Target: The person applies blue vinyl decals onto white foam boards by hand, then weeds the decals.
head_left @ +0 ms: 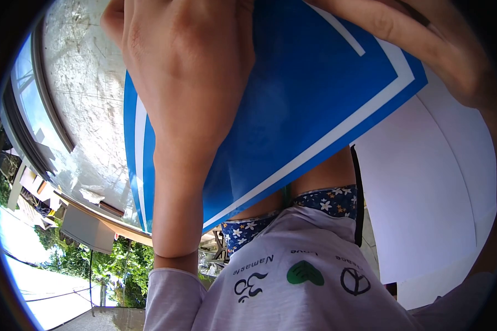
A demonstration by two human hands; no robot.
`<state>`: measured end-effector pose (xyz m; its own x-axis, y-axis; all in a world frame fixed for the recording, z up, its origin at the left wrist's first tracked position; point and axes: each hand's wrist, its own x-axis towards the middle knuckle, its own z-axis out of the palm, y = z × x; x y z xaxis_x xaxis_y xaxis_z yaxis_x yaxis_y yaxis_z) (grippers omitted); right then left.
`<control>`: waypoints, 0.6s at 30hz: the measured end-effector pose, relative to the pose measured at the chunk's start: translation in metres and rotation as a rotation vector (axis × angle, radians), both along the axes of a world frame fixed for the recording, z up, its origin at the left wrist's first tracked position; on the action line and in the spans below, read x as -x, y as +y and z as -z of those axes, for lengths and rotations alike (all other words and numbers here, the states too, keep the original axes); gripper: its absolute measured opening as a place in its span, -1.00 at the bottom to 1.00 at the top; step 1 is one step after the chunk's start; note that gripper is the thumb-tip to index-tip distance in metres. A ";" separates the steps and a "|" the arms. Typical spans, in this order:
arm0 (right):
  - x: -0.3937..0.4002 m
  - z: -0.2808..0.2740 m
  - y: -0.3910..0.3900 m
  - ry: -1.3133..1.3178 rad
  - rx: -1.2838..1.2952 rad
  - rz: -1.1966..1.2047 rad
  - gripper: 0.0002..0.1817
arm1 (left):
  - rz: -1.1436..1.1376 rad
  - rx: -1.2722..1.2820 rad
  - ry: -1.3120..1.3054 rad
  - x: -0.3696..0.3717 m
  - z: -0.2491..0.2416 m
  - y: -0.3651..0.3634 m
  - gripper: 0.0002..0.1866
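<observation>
A glossy blue sheet with a white border line lies across the upper middle, in front of my body. Over its left part comes my left hand, back up, knuckles bent and fingers curled; the fingertips run out of the top of the view, so what they grip is hidden. At the upper right, my right hand reaches across the sheet's right corner with one long finger showing. Its other fingers and its grip are cut off. A large white sheet hangs below and beside my right hand, gently curved.
A scuffed, pale, shiny work surface extends at the left, with a brown edge. Dark curved rails run along the far left. Green foliage and a grey panel are beyond. My lilac shirt fills the bottom.
</observation>
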<state>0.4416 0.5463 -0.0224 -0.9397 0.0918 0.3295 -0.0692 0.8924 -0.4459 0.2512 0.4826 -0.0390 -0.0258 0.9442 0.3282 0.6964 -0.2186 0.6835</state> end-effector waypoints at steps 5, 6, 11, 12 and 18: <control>0.000 0.000 0.003 0.004 -0.020 -0.028 -0.77 | 0.073 -0.064 0.634 -0.012 -0.016 -0.001 -0.95; 0.000 0.001 0.004 0.008 -0.023 -0.031 -0.77 | 0.124 -0.116 0.402 0.000 0.001 0.001 -0.96; 0.000 0.003 0.013 0.013 -0.031 -0.045 -0.77 | 0.156 -0.105 0.161 0.006 0.008 -0.001 -0.97; 0.000 0.004 0.014 0.014 -0.031 -0.049 -0.77 | 0.179 -0.119 0.151 0.007 0.009 0.000 -0.98; 0.000 0.003 0.016 0.030 -0.049 -0.059 -0.77 | 0.151 -0.015 0.229 0.004 -0.003 -0.003 -0.97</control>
<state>0.4417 0.5621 -0.0258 -0.9326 0.0200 0.3604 -0.1345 0.9073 -0.3984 0.2470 0.4797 -0.0358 0.1910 0.9267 0.3237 0.7911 -0.3405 0.5082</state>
